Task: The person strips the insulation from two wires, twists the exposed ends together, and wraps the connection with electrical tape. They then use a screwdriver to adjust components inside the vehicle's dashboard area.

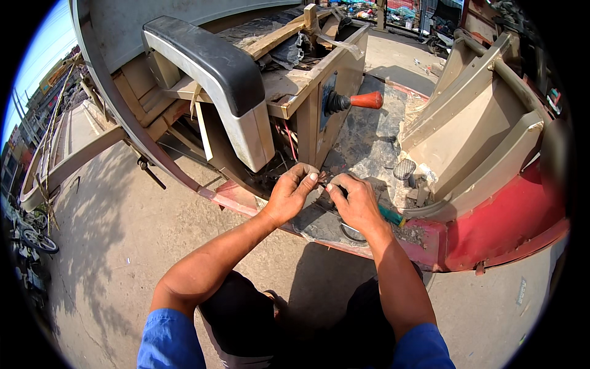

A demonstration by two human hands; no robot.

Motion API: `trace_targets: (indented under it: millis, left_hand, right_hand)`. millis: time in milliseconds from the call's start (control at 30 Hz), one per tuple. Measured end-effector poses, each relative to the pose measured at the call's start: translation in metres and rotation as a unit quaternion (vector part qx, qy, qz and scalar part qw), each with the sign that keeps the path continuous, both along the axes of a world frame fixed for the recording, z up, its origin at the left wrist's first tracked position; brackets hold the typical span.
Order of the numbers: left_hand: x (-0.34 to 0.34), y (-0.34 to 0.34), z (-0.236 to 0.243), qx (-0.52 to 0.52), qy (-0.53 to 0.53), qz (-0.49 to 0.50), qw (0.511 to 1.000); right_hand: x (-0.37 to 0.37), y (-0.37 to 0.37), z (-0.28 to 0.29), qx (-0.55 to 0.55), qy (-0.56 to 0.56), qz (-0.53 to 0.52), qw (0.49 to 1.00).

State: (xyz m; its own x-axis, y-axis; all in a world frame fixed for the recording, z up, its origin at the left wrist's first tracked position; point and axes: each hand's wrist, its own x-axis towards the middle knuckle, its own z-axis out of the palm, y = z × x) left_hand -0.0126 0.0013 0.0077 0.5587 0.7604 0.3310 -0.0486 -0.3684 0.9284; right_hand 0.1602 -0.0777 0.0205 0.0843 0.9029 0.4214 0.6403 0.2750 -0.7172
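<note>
My left hand [294, 189] is closed, its thumb and forefinger pinching a thin wire-like strand [322, 176] near the base of the console. Close against its fingertips, my right hand [355, 200] is pinched as well; whatever it grips is too small to make out. Both hands hover over the dirty cab floor [375, 138]. Below my right wrist lies a green-handled object [391, 215], partly hidden, beside a dark loop [353, 234]. Red wires [291, 140] hang inside the open side of the box-like console [312, 126].
A black and grey armrest [215, 67] juts out above my left hand. The red-knobbed lever [366, 100] sticks out from the console. To the right are a round textured pedal [404, 169], beige panels [473, 129] and a red body panel [504, 212]. Concrete ground [123, 246] surrounds the vehicle.
</note>
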Motion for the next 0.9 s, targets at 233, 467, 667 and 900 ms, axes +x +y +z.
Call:
trace_targets:
  millis: [233, 467, 667, 900]
  left_hand:
    - [0.002, -0.001, -0.005, 0.003, -0.005, 0.042, 0.999]
    - [0.000, 0.007, -0.020, 0.087, 0.030, 0.078, 0.993]
    - [-0.001, -0.001, -0.010, 0.102, 0.090, 0.091, 0.987]
    - [0.000, -0.002, -0.008, 0.115, 0.087, 0.088, 0.986]
  right_hand:
    - [-0.001, -0.001, 0.001, -0.001, -0.005, 0.005, 1.000]
    - [0.001, 0.002, -0.004, -0.022, 0.073, 0.059, 0.995]
    - [-0.003, 0.004, 0.011, -0.066, 0.086, 0.112, 0.988]
    - [-0.002, 0.012, 0.003, 0.022, 0.025, 0.107, 0.994]
